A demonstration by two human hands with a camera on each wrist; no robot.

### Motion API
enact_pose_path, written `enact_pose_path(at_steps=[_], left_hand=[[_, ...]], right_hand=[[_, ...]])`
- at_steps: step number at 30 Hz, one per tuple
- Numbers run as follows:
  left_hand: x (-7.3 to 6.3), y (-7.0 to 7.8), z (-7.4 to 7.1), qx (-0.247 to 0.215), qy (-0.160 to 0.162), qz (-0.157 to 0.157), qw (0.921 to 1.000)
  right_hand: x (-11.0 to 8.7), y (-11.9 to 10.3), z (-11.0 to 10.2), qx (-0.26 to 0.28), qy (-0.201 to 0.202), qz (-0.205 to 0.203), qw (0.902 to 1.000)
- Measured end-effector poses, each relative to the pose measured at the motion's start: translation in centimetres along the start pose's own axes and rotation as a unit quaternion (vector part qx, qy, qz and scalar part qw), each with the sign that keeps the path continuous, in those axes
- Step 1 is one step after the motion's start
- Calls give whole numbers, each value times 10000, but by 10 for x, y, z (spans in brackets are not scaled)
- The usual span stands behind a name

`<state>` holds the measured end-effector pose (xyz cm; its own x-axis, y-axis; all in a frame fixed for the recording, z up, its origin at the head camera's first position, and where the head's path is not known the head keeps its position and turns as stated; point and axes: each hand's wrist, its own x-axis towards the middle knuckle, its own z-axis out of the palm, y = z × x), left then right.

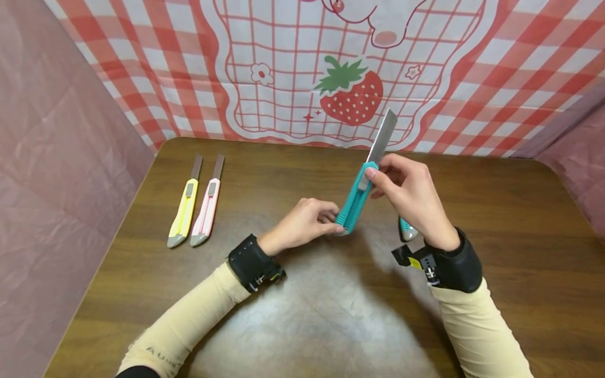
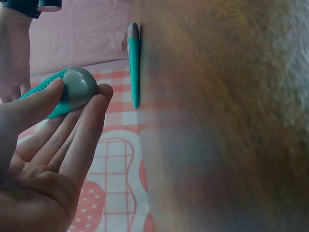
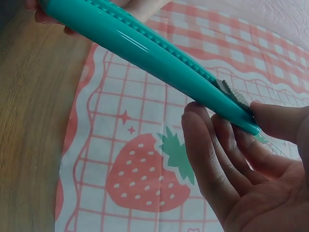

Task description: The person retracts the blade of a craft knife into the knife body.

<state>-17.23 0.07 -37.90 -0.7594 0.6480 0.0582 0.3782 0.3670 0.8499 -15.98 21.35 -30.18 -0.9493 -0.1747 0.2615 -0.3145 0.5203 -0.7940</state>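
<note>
Both hands hold a teal utility knife [image 1: 352,207] up over the table, tilted, its long blade [image 1: 384,134] out and pointing up and away. My left hand [image 1: 307,223] pinches the grey-capped butt end between thumb and fingertips; that grey cap [image 2: 81,87] shows large in the left wrist view. Near the front of the handle, my right hand [image 1: 411,191] grips it with thumb by the slider [image 3: 234,94] and fingers beneath. A second teal utility knife [image 2: 134,67] lies on the table, mostly hidden behind the right hand in the head view.
On the table's left side lie a yellow utility knife [image 1: 184,212] and a pink utility knife [image 1: 206,212], side by side with blades out. A red-and-white checked cloth [image 1: 189,63] with a strawberry print hangs behind the wooden table [image 1: 302,310].
</note>
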Motion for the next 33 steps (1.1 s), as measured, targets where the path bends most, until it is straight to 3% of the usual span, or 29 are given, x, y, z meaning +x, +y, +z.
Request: enact_pose_path(at_steps=[8,15,26,33], left_hand=[[0,0,5,-196,-123,-128,9997],[-1,-2,10,-49,46,148,9999],[-2,0,15,79,160,349,9992],[-3,3,16,-8,157,248,9996]], right_hand=[[0,-2,2,15,-19,60,10000],[0,-1,2,120,-100,102,9998],[1,3,-2,-387,-540,339,9972],[2,5,0,-407,-367,198,9983]])
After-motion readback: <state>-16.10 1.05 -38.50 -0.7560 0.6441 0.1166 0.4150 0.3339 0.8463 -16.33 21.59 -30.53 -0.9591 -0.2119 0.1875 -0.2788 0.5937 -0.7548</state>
